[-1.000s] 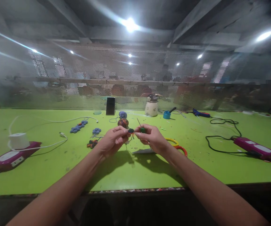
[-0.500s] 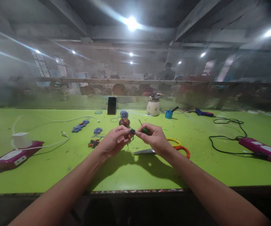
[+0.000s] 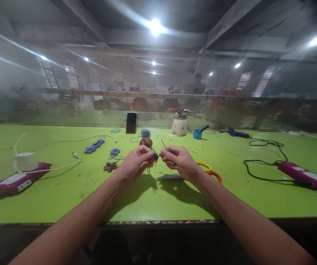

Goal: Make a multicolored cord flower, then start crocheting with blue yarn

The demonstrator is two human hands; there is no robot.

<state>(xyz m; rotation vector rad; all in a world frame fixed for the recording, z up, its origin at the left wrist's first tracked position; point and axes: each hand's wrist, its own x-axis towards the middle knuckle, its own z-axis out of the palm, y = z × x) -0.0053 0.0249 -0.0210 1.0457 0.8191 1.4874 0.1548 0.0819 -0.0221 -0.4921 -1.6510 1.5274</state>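
Note:
Between thumb and fingers my left hand [image 3: 138,162] pinches a small dark crocheted piece [image 3: 155,156], with a loop of orange yarn hanging under it. My right hand [image 3: 182,160] is closed on a crochet hook [image 3: 163,143]; its thin shaft points up and left, and its green handle is mostly hidden by the fingers. A narrow gap separates the two hands. Just behind them lies a multicoloured yarn ball [image 3: 146,142], with a blue-grey yarn ball [image 3: 145,133] beyond it. Under my right hand lie scissors [image 3: 172,177] with yellow and orange handles.
Left of my hands lie crocheted flowers: blue-grey [image 3: 115,151], orange-black [image 3: 110,166] and a joined blue strip [image 3: 94,146]. Purple power strips [image 3: 6,184] with cables flank both sides. A phone [image 3: 131,123], a cream jug [image 3: 179,125], a blue pot [image 3: 197,134] and a glue gun [image 3: 238,133] stand or lie behind.
My right hand has drawn slightly away from the crocheted piece, opening a gap. The piece has turned in my left hand, and an orange loop now shows below it.

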